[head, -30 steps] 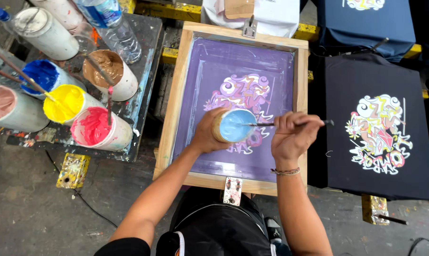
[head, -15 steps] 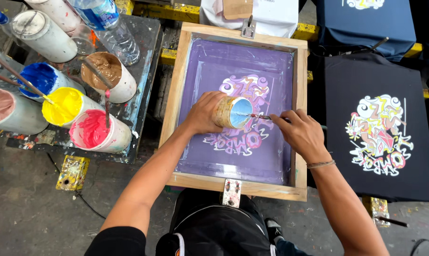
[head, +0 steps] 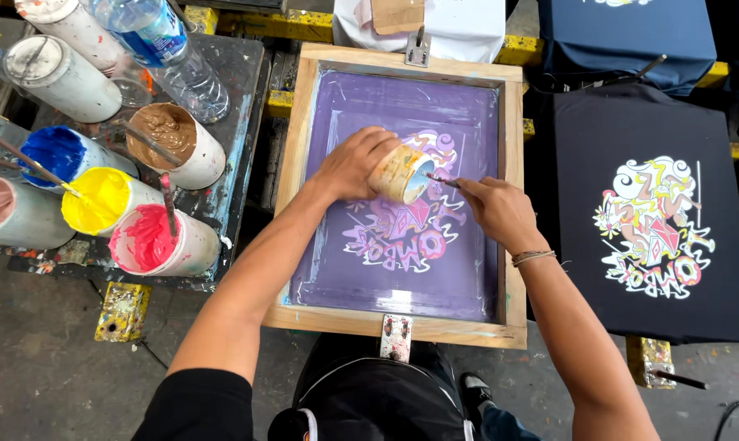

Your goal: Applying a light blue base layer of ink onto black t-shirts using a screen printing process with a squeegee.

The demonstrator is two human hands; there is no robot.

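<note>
Gripping a small ink cup (head: 399, 173) tipped on its side, the left hand (head: 355, 163) wraps around the cup's body above the purple screen (head: 386, 278) in its wooden frame (head: 512, 245). Light blue ink shows in the cup's mouth, which faces the right hand (head: 496, 211). That hand pinches a thin stick (head: 441, 181) whose tip reaches the cup's rim. Both hover over the colourful stencil design near the screen's middle. To the left, on a paint-stained desk (head: 239, 98), stand open cups of brown (head: 173, 143), blue (head: 59, 155), yellow (head: 100, 200) and pink ink (head: 153, 241). To the right lies a black shirt (head: 647, 204) bearing a printed multicolour design.
</note>
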